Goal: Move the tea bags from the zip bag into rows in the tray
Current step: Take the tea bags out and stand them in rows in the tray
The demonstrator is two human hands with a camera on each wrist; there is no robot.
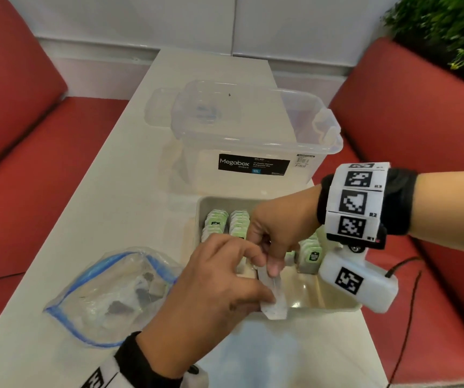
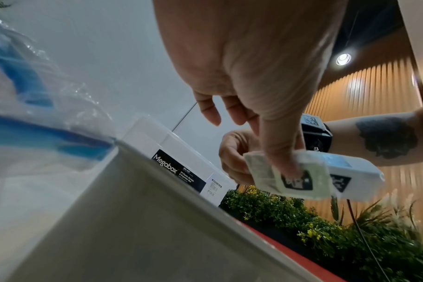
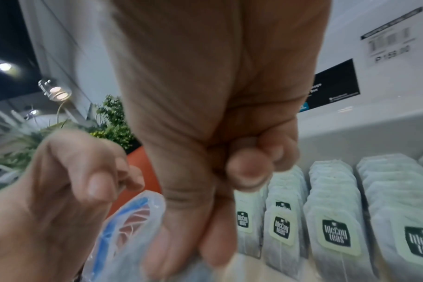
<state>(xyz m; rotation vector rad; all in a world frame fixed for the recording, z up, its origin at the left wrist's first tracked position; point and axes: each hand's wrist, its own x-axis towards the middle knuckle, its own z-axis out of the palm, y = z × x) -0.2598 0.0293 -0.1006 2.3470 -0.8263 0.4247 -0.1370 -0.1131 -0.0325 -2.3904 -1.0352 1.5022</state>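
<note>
Hands [image 1: 253,264] before clear Megabox bin [image 1: 253,152]

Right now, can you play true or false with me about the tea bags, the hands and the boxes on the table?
1. Both hands hold one tea bag above the tray. True: the left hand and the right hand each pinch it.
2. The tray has no tea bags in it yet. False: rows of tea bags already stand in it.
3. The zip bag lies on the table to the left of the tray. True.
4. The big clear box is full of tea bags. False: no tea bags show in it.
5. The zip bag has a red edge. False: its edge is blue.
</note>
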